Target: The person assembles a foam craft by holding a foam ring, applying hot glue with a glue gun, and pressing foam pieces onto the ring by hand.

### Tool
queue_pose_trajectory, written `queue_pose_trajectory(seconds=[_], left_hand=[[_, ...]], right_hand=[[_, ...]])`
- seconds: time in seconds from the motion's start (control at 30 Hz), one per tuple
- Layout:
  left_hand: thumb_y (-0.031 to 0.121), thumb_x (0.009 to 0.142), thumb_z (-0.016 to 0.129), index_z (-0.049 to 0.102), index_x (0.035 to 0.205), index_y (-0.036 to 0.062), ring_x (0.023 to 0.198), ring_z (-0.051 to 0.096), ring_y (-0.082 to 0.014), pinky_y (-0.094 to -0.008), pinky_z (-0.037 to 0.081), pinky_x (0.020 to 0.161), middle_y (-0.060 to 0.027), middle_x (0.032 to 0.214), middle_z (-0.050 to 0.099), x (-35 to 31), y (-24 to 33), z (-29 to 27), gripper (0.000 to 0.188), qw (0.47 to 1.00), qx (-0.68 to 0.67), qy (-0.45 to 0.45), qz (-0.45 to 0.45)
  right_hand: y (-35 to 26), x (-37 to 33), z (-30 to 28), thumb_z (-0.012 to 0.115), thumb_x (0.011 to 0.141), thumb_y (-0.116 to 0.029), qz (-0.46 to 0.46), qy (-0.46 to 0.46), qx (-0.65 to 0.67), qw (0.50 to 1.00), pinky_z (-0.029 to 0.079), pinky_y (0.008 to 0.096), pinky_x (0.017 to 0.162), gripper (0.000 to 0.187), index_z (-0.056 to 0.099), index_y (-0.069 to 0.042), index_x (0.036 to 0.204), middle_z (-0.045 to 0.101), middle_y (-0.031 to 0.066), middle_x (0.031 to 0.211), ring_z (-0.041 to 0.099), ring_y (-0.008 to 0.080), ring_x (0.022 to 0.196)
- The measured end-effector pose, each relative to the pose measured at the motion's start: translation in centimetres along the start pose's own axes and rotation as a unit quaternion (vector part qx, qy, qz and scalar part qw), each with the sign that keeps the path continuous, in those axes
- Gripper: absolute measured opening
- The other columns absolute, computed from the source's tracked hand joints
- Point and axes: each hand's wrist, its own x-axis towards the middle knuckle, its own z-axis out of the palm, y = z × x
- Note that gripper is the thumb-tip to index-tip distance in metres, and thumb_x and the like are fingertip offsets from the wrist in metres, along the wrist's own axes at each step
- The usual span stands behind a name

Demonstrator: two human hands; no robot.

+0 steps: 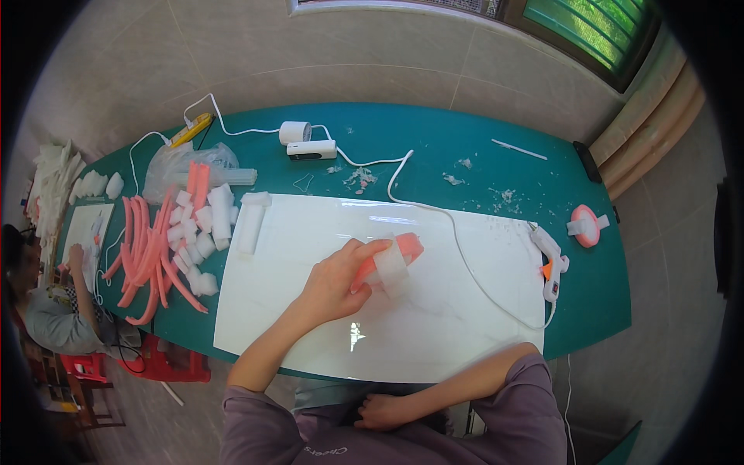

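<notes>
My left hand (337, 283) is closed on a pink foam piece with a white foam strip wrapped across it, held above the white board (294, 341). Pink foam (411, 245) sticks out past the white foam strip (393, 271). The fingers and thumb pinch it from the left side; its underside is hidden. Down at my lap, off the board's near edge, my right hand (380, 411) rests with its fingers curled in, and I see nothing in it. A white glue gun (549, 267) with an orange trigger lies at the board's right edge.
Left of the board lie pink foam strips (143, 256) and white foam pieces (221, 213). A pink-and-white foam ring (587, 225) sits at the right. A white cable (465, 263) crosses the board. Behind are a white device (311, 149) and yellow power strip (191, 130). Another person (58, 314) sits at left.
</notes>
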Motion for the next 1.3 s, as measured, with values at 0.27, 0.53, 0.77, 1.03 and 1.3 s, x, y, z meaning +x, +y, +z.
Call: queue_pose_trajectory(seconds=[0.27, 0.53, 0.77, 1.03, 1.3], left_hand=[[-0.001, 0.061, 0.056, 0.036, 0.115, 0.0120, 0.081, 0.054, -0.0343, -0.0342, 0.046, 0.068, -0.0137, 0.100, 0.051, 0.18, 0.06, -0.16, 0.059, 1.000, 0.002, -0.014, -0.007], [0.000, 0.061, 0.057, 0.035, 0.116, 0.0125, 0.082, 0.054, -0.0345, -0.0343, 0.046, 0.068, -0.0130, 0.101, 0.051, 0.16, 0.15, -0.25, 0.060, 1.000, -0.007, -0.020, -0.016], [0.002, 0.058, 0.055, 0.037, 0.118, 0.0179, 0.082, 0.053, -0.0295, -0.0341, 0.046, 0.064, -0.0097, 0.101, 0.048, 0.18, -0.01, -0.03, 0.065, 0.999, -0.025, 0.012, 0.019], [0.000, 0.057, 0.056, 0.041, 0.116, 0.0169, 0.083, 0.050, -0.0309, -0.0346, 0.043, 0.069, -0.0123, 0.098, 0.044, 0.34, -0.58, 0.10, 0.064, 0.998, -0.047, 0.014, 0.043], [0.001, 0.057, 0.057, 0.040, 0.117, 0.0163, 0.081, 0.048, -0.0309, -0.0355, 0.041, 0.069, -0.0136, 0.096, 0.044, 0.47, -0.81, 0.07, 0.065, 0.998, -0.030, 0.016, 0.062]], right_hand=[[0.13, 0.11, 0.10, 0.042, 0.079, -0.020, 0.000, -0.009, -0.001, 1.000, 0.042, 0.0366, 0.072, 0.023, 0.050, -0.008, 0.096, 0.056, 0.0127, 0.080, 0.057, 0.0263, 0.078], [0.15, 0.09, 0.11, 0.042, 0.079, -0.020, 0.001, -0.010, -0.002, 1.000, 0.042, 0.0361, 0.071, 0.023, 0.051, -0.008, 0.097, 0.055, 0.0129, 0.080, 0.056, 0.0259, 0.077], [0.09, -0.05, 0.12, 0.042, 0.079, -0.020, 0.000, 0.001, 0.006, 1.000, 0.042, 0.0366, 0.071, 0.023, 0.051, -0.008, 0.097, 0.055, 0.0129, 0.081, 0.056, 0.0260, 0.077], [0.11, 0.02, 0.47, 0.042, 0.079, -0.019, 0.003, 0.009, 0.004, 1.000, 0.042, 0.0375, 0.073, 0.021, 0.051, -0.008, 0.094, 0.055, 0.0125, 0.079, 0.056, 0.0263, 0.078], [0.00, -0.12, -0.16, 0.042, 0.078, -0.019, 0.007, 0.004, 0.007, 1.000, 0.042, 0.0372, 0.074, 0.022, 0.051, -0.009, 0.095, 0.055, 0.0120, 0.079, 0.056, 0.0261, 0.078]])
